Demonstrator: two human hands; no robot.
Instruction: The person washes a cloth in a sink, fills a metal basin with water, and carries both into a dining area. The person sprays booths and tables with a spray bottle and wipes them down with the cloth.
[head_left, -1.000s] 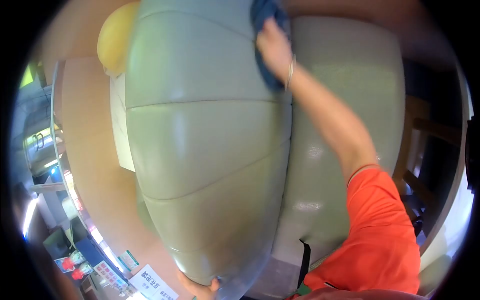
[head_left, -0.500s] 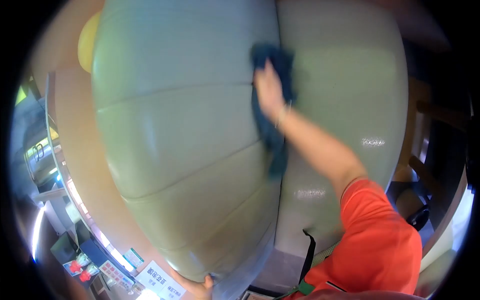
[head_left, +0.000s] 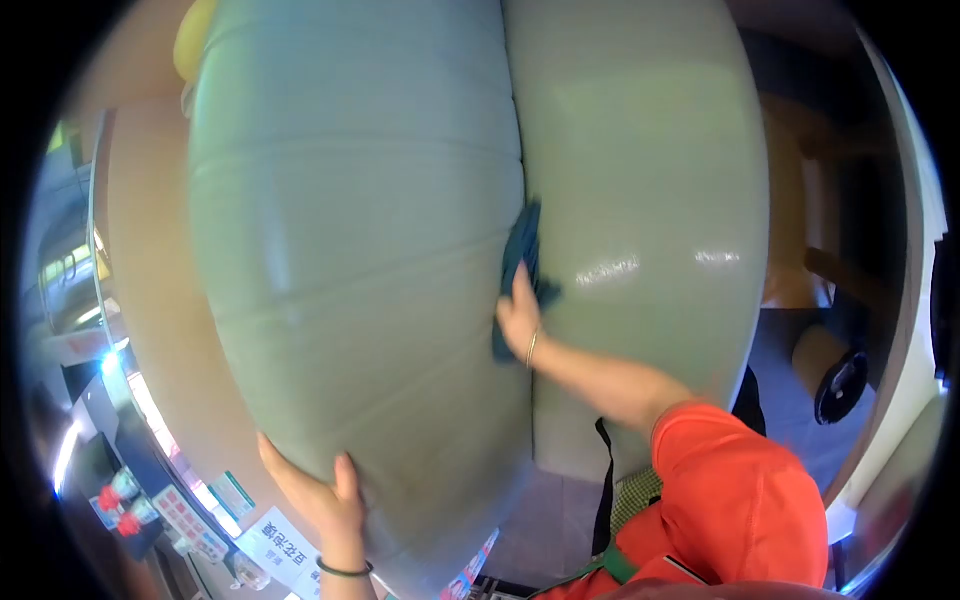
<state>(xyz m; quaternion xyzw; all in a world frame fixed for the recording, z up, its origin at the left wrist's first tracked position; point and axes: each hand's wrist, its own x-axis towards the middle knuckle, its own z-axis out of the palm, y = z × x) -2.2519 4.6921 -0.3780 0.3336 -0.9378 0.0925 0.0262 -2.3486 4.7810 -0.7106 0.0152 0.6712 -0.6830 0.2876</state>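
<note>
A dark blue cloth [head_left: 522,240] lies against the padded backrest [head_left: 370,240] of a grey-green bench, at the seam beside the seat cushion [head_left: 640,180]. My right hand [head_left: 519,318], with a thin bracelet at the wrist, presses on the cloth. Lower left, my left hand [head_left: 325,500] rests on the backrest's edge with thumb and fingers apart and holds nothing. It wears a dark band at the wrist.
A yellow round object [head_left: 192,42] shows at the upper left. Below it runs a tan surface [head_left: 150,260]. A white sign with printed characters [head_left: 278,552] is at the lower left. A round-based stool [head_left: 838,380] stands on the floor at the right.
My right hand and the cloth have moved down along the seam toward me. My left hand has come further into view, up and to the left on the backrest's edge.
</note>
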